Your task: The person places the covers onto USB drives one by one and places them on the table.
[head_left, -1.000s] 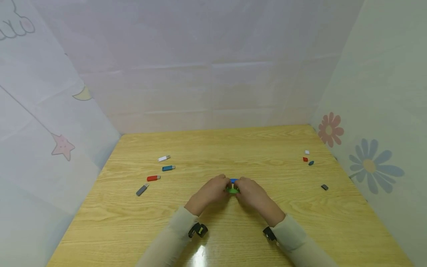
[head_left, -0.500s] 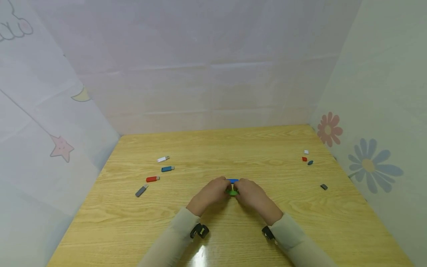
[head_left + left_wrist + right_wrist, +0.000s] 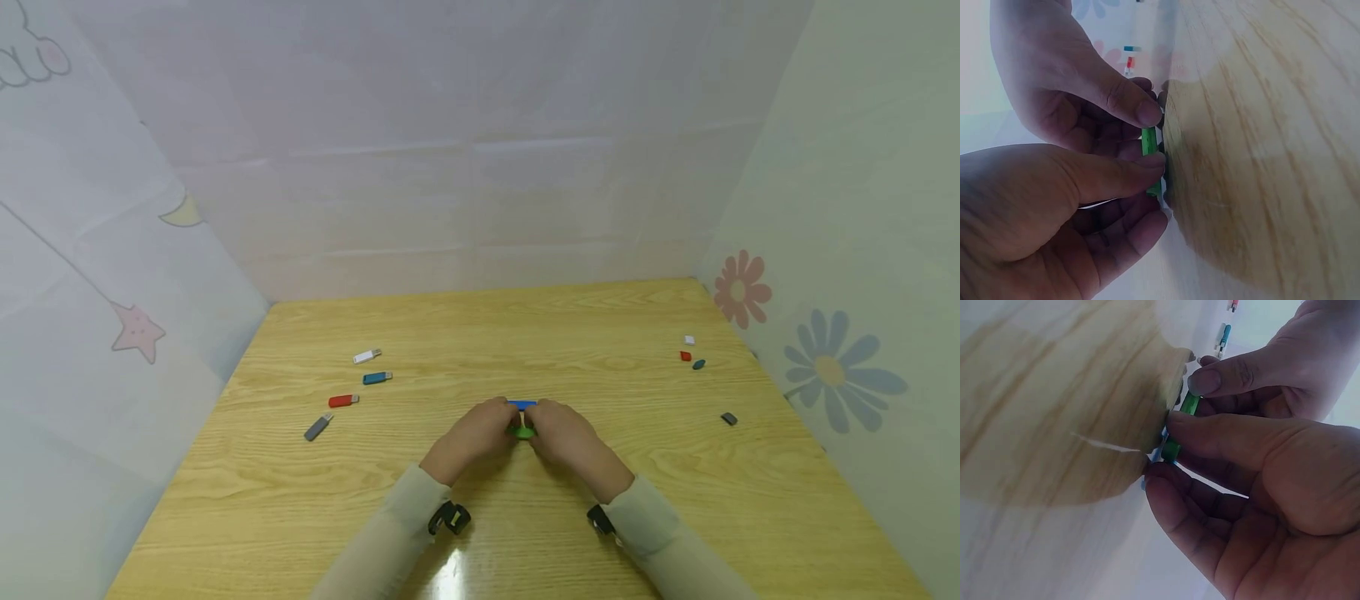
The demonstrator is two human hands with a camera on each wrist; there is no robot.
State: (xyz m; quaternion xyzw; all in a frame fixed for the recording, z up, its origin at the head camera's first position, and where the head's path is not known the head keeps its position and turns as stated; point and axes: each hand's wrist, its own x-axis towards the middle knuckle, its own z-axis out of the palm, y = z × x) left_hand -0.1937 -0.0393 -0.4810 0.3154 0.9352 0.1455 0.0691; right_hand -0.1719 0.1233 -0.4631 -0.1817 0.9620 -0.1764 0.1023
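Low over the table's middle in the head view, my left hand (image 3: pixel 478 433) and right hand (image 3: pixel 567 437) meet with curled fingers. Between them they pinch a small green bar-shaped piece (image 3: pixel 522 432), whose exact kind is hidden by the fingers. A blue strip (image 3: pixel 522 405) shows just beyond the fingertips; I cannot tell whether it joins the green piece. In the left wrist view, both thumbs press on the green bar (image 3: pixel 1149 142). The right wrist view has the same green bar (image 3: pixel 1190 404) between the fingers, with bits of blue (image 3: pixel 1164 432) behind it.
Left on the wooden table (image 3: pixel 480 333) lie uncapped USB sticks: white (image 3: pixel 367 357), blue (image 3: pixel 377 378), red (image 3: pixel 342 401) and grey (image 3: pixel 318 427). Their small caps lie at right: white (image 3: pixel 689 340), red (image 3: pixel 686 356), blue (image 3: pixel 699 364), grey (image 3: pixel 729 418). Cloth walls (image 3: pixel 480 167) surround the table.
Both hands have stayed nearly in place, shifting very slightly nearer to me. More of the blue strip shows beyond the fingers than a second ago. The sticks and caps lie as before.
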